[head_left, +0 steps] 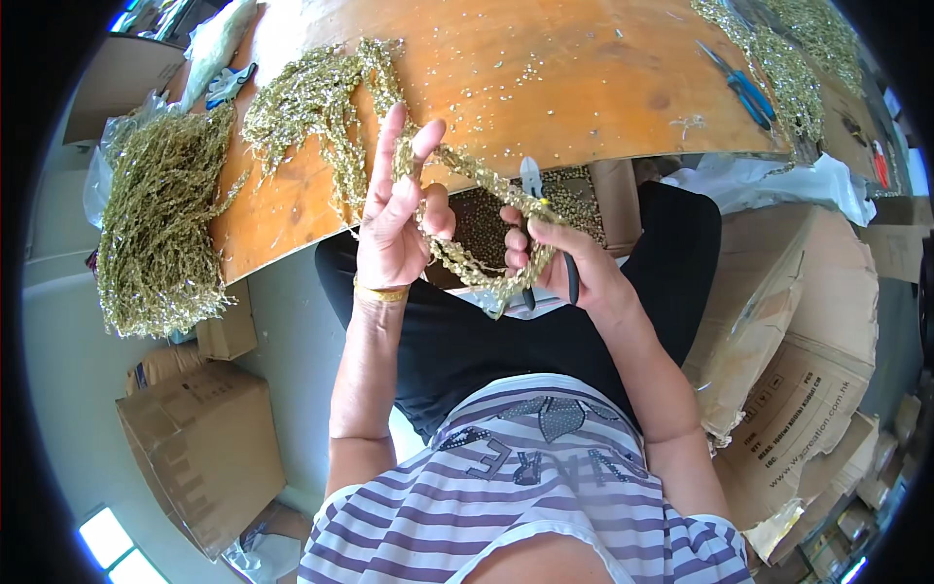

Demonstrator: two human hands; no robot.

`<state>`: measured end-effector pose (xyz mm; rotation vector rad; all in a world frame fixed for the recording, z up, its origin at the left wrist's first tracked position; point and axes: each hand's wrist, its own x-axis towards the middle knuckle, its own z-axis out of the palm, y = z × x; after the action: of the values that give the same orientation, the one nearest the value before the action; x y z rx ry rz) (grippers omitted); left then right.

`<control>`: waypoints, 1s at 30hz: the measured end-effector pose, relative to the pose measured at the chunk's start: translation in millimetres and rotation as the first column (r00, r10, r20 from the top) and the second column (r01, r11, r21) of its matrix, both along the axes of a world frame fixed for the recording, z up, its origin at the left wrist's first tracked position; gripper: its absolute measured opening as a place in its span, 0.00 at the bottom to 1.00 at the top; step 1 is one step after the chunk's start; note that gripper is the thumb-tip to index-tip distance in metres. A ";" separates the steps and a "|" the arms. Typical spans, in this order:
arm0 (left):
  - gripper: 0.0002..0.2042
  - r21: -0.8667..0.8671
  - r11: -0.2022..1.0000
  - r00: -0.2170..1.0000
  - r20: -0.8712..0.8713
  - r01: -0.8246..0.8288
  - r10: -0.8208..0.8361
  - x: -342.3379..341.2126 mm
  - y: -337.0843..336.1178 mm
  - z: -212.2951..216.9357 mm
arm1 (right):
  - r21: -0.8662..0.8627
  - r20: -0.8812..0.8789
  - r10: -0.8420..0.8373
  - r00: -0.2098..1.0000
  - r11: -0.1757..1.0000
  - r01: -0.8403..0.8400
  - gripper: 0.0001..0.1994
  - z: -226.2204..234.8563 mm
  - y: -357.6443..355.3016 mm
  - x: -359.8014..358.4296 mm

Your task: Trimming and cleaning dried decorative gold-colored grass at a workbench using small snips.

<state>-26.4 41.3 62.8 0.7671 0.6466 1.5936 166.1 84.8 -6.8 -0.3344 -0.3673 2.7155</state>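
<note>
A loop of gold beaded garland (475,265) hangs between my two hands above my lap. My left hand (401,209) holds its left side; two fingers stretch upward while the others curl about the strand. At the loop's right side, my right hand (574,258) is closed on the garland and also on a pair of pliers (530,178). The pliers' metal jaws point away from me, and their dark handles show below the fingers. Where the strand passes inside each hand is partly hidden.
Gold garland bundles (161,229) drape over the table's left edge, beside a smaller heap (304,97). Blue-handled scissors (744,90) lie on the wooden table (584,58) at right. Below the edge is a box of gold beads (574,200). Cardboard boxes (199,453) flank me.
</note>
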 end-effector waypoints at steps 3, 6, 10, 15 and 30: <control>0.31 -0.016 0.999 0.998 -0.041 -0.047 0.046 -0.2 1.2 2.7 | 0.084 0.001 -0.022 1.000 0.996 0.021 0.20 13.3 -15.7 -6.6; 0.28 -0.017 0.993 0.991 0.065 -0.119 0.120 1.6 11.1 -3.0 | 0.123 0.014 -0.022 1.000 0.992 0.020 0.24 12.3 -25.4 -14.8; 0.23 -0.029 0.969 0.943 0.224 -0.247 0.247 7.3 27.1 -7.4 | 0.140 0.073 -0.157 0.985 0.979 0.146 0.23 7.5 -41.5 -42.2; 0.22 -0.038 0.931 0.910 0.200 -0.362 0.362 9.4 31.8 2.8 | 0.023 0.262 -0.339 0.904 0.938 0.346 0.17 18.2 -55.8 -54.7; 0.12 -0.263 0.962 0.958 0.245 -0.079 0.146 -13.7 27.7 -9.9 | 0.270 -0.003 -0.629 0.777 0.748 0.606 0.05 39.7 25.6 -8.4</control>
<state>-40.1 69.1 52.9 0.3284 0.6901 1.6438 157.7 110.4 33.0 -0.4165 -0.5199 1.9713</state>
